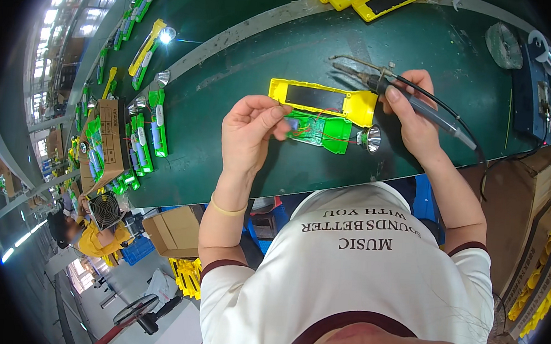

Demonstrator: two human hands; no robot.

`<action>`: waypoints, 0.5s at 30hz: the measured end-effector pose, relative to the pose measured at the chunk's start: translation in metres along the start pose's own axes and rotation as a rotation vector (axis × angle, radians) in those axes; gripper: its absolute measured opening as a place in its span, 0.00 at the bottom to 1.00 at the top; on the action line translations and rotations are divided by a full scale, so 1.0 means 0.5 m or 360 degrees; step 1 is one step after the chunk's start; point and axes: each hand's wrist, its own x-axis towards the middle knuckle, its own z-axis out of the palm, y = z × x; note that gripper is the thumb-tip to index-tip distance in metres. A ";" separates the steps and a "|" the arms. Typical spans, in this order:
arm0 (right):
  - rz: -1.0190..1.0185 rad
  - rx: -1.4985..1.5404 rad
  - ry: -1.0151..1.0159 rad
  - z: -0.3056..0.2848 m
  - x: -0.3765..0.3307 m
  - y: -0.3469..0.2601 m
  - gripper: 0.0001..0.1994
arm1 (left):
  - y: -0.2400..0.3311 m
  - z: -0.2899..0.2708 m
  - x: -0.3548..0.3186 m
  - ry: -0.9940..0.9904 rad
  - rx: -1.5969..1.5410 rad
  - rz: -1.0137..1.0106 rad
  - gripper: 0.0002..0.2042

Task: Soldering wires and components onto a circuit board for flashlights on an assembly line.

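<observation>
In the head view, a green plastic half-shell [321, 132] of a hand lamp is seen lying open on the dark green bench [238, 163], with thin red wires crossing its inside and a small silvery reflector [371, 139] at its right end; a yellow half-shell [323, 99] with a dark panel lies touching it on the far side. The left hand [251, 132] is closed in a pinch at the near left end of the green shell, thumb and fingertips pressed together on something small and bluish that cannot be made out clearly. The right hand [412, 111] is wrapped around the grey handle of a soldering iron [382, 84], the tip pointing left above the yellow shell, its black cable trailing off to the right. The green shell is judged to be light, stiff and thin-walled, likely to slide on the bench unless held down; the wires and their joints are judged fragile, so the shell is best taken by its outer edges or its plain end, well clear of the wiring and the hot tip. Further green and yellow lamp parts [144, 140] are lined up to the left
</observation>
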 end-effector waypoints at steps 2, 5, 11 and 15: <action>0.0321 0.0133 -0.0133 0.002 -0.009 -0.018 0.15 | 0.002 -0.009 0.004 0.0076 0.0626 0.0205 0.03; 0.0481 0.0088 -0.0223 0.042 -0.012 -0.031 0.16 | 0.023 -0.014 0.033 0.0102 0.1627 0.0587 0.02; 0.0356 -0.0111 -0.0340 0.080 -0.003 -0.017 0.14 | 0.050 -0.021 0.074 -0.0397 0.2405 0.0667 0.04; 0.0319 -0.0237 -0.0384 0.082 -0.003 -0.016 0.14 | 0.051 -0.018 0.080 -0.0435 0.2499 0.0626 0.05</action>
